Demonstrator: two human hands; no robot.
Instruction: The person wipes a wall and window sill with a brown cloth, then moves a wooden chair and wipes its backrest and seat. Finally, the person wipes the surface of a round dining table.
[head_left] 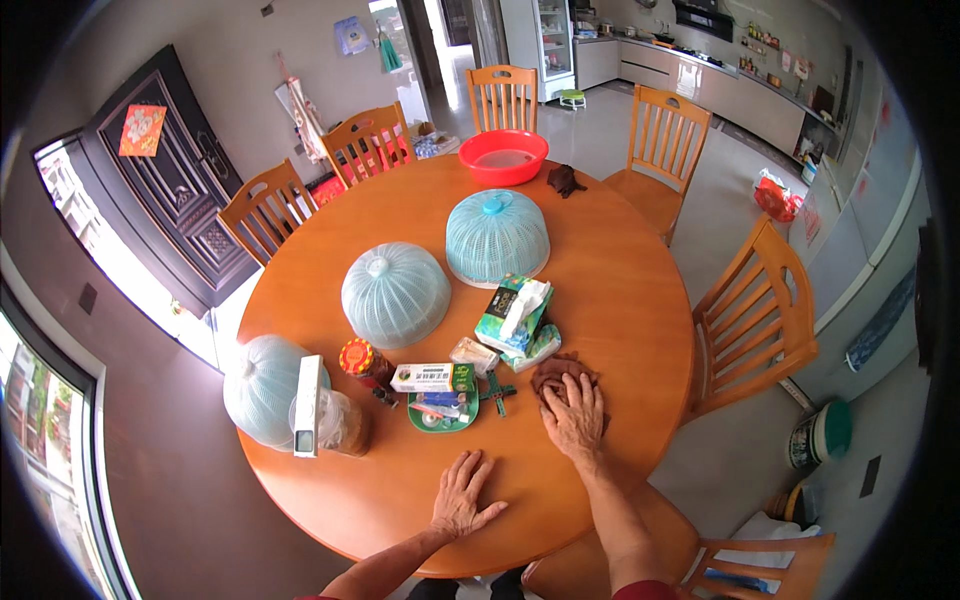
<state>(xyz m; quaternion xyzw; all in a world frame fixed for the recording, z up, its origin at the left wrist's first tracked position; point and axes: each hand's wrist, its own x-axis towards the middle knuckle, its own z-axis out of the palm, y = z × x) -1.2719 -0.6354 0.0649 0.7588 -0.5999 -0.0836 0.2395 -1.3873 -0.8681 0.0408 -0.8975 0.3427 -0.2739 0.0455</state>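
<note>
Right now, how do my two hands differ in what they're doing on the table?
The right hand presses down on a brown cloth, while the left hand lies flat on bare wood of the round table, touching nothing else. The right hand is further from the table's near edge, beside the green tray; the left hand is close to that edge. Both are palm down with fingers spread.

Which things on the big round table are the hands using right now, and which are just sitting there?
In use:
- brown cloth, pressed under the right hand
- table, where the left hand rests flat

Just sitting there:
- three mesh food covers
- red basin
- tissue pack
- red-lidded jar
- second dark cloth near the basin
</note>
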